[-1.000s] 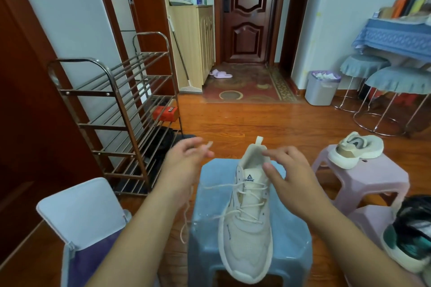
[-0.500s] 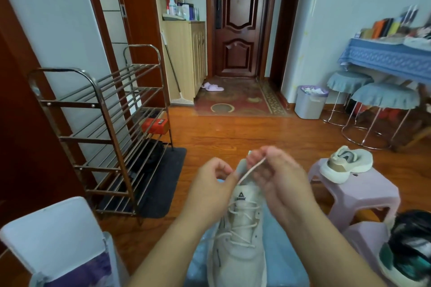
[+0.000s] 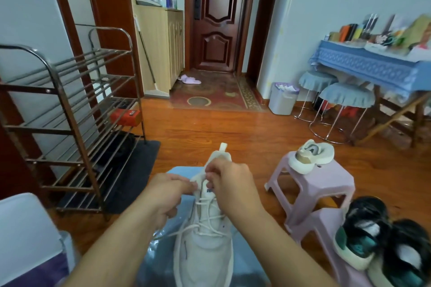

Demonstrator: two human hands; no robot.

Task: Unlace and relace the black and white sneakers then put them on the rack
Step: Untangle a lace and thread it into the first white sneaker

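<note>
A: The metal rack (image 3: 70,109) is standing at the left, and the white sneaker (image 3: 205,235) is sitting along the middle of the blue stool (image 3: 161,254).

B: Both hands are working at its tongue: left hand (image 3: 168,193) and right hand (image 3: 233,186), fingers curling in and pinching the lace (image 3: 205,219) ends.
</note>
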